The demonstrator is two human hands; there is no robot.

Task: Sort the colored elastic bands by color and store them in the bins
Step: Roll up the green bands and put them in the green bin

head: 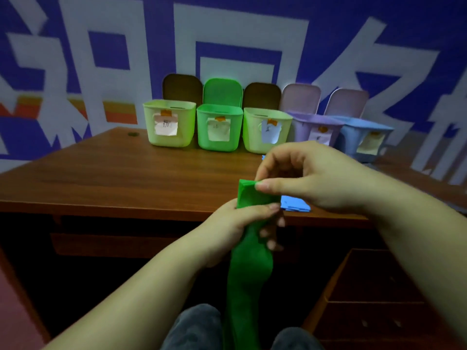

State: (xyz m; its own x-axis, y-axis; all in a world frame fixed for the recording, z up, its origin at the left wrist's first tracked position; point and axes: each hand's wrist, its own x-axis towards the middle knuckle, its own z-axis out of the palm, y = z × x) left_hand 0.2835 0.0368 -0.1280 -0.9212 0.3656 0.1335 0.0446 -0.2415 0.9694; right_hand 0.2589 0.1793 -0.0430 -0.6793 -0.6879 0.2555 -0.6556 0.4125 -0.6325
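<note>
A long green elastic band [249, 271] hangs down over the table's front edge toward my lap. My left hand [242, 226] grips it near its top, fingers curled round it. My right hand [303, 178] pinches the band's folded upper end between thumb and fingers just above the left hand. A blue band [295, 203] lies flat on the table, partly hidden behind both hands. Five open bins stand in a row at the back: pale green [169, 127], bright green [218, 128], another pale green [265, 130], purple [313, 130] and blue [366, 137], each with a paper label.
The brown wooden table [121, 178] reaches from the bins to its front edge just behind my hands. A drawer unit [374, 294] stands under the table at the right. My knees [194, 327] show at the bottom. A blue and white wall rises behind the bins.
</note>
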